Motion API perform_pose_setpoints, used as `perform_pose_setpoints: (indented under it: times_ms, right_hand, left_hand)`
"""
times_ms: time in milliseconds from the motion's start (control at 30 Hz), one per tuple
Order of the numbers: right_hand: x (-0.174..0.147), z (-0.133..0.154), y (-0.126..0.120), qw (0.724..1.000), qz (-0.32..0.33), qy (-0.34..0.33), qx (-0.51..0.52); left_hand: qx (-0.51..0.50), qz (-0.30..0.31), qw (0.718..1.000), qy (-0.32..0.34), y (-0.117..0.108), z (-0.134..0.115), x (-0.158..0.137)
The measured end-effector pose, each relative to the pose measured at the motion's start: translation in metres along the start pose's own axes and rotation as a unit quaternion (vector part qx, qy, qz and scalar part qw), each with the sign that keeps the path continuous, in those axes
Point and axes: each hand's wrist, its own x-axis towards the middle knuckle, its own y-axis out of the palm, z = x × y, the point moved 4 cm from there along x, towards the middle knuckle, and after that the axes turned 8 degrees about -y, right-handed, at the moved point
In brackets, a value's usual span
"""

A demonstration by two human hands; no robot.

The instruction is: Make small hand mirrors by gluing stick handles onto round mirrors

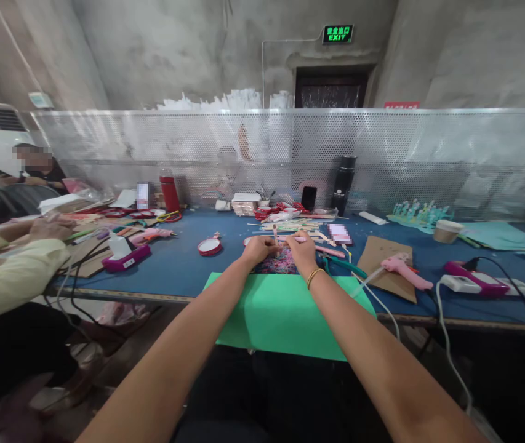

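My left hand (260, 248) is closed, its fingertips pinched close to those of my right hand; what they grip is too small to make out. My right hand (303, 251), with a gold bracelet (314, 278) at the wrist, has its fingers closed on a thin pink stick (295, 239). Both hands are over a pile of pink and purple shreds (275, 264) on the blue table. In front of it, a green sheet (280, 317) hangs over the table edge beneath my forearms. Teal-handled pliers or scissors (343, 264) lie right of my right hand.
A pink glue gun (405, 271) rests on cardboard (389, 246), beside a purple power strip (474, 280). Red-rimmed tape (209, 247) lies left. Behind stand a black flask (344, 184), a red bottle (168, 192) and a perforated metal screen (188, 147). A co-worker's sleeve (17, 271) is at left.
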Motion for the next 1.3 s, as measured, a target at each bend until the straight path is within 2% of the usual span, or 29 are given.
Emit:
perform_pose_setpoints:
  times_ms: [267, 467, 667, 867, 1067, 1300]
  right_hand:
    - [0.001, 0.0004, -0.0056, 0.999, -0.032, 0.015, -0.017]
    - [-0.0006, 0.002, 0.0, 1.0, 0.004, 0.0, 0.007]
    - [0.0004, 0.0007, -0.0045, 0.999, -0.035, 0.01, -0.012]
    - [-0.001, 0.0039, -0.0004, 1.0, -0.006, -0.001, 0.024]
    - [0.0014, 0.0014, -0.0028, 0.999, -0.036, 0.0, 0.002]
    - [0.0021, -0.0012, -0.0003, 1.0, -0.017, -0.004, 0.002]
  left_hand:
    - [0.002, -0.019, 1.0, -0.004, -0.001, -0.0004, -0.001]
    - [-0.006, -0.001, 1.0, -0.01, 0.0001, 0.0001, -0.0012]
    - [-0.011, -0.021, 1.0, -0.017, -0.0021, -0.0013, -0.0021]
    - [-0.01, -0.006, 1.0, -0.015, -0.0033, -0.0048, -0.0044]
    - [0.0, -0.014, 1.0, -0.015, -0.0042, -0.0038, -0.0038]
    - [-0.005, -0.016, 1.0, -0.013, -0.0043, -0.0032, -0.0038]
